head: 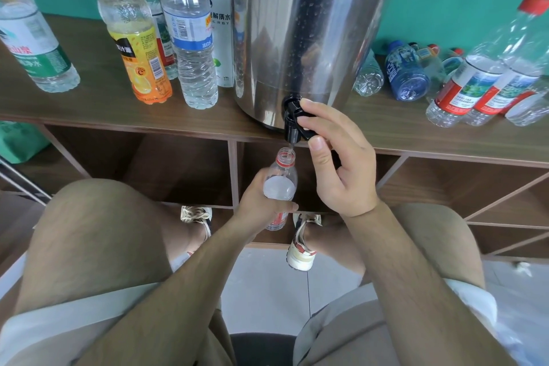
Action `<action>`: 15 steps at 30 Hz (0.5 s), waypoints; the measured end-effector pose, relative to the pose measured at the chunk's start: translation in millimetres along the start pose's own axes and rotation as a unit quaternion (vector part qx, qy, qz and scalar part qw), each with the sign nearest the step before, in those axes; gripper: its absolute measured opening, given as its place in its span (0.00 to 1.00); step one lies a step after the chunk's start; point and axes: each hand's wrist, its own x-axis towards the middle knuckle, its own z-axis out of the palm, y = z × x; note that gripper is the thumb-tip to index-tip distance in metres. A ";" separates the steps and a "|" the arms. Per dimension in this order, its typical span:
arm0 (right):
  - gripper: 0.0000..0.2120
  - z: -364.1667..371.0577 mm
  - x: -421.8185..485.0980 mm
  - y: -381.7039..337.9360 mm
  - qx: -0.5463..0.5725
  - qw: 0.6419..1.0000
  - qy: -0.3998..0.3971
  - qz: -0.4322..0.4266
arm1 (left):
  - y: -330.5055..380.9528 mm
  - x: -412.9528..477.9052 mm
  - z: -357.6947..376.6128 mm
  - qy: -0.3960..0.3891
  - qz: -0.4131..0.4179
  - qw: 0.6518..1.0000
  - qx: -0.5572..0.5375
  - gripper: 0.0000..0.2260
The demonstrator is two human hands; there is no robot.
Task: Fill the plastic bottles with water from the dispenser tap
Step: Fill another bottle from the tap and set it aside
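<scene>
— Where's the bottle (281,186)?
— Just under the tap (292,122), mouth up; the left hand (260,203) grips its body, fingers wrapped round.
— And the right hand (341,169)?
— Its fingers pinch the tap.

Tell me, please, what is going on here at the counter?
A person is filling a small bottle with water. The left hand holds the bottle under the black tap of the steel dispenser, and the right hand pinches the tap lever. A thin stream runs into the open neck. Other bottles stand and lie on the wooden shelf.
</scene>
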 end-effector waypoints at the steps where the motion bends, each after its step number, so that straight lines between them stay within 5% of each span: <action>1: 0.15 -0.1 0.0 -0.4 0.000 1.000 0.000 0.000 | 0.5 0.0 -0.2 0.000 0.000 1.000 -0.003 0.36; 15: 0.15 -1.2 1.0 -1.6 -0.002 1.000 -0.001 -0.002 | 3.7 -4.3 0.1 -0.013 0.022 1.000 -0.010 0.36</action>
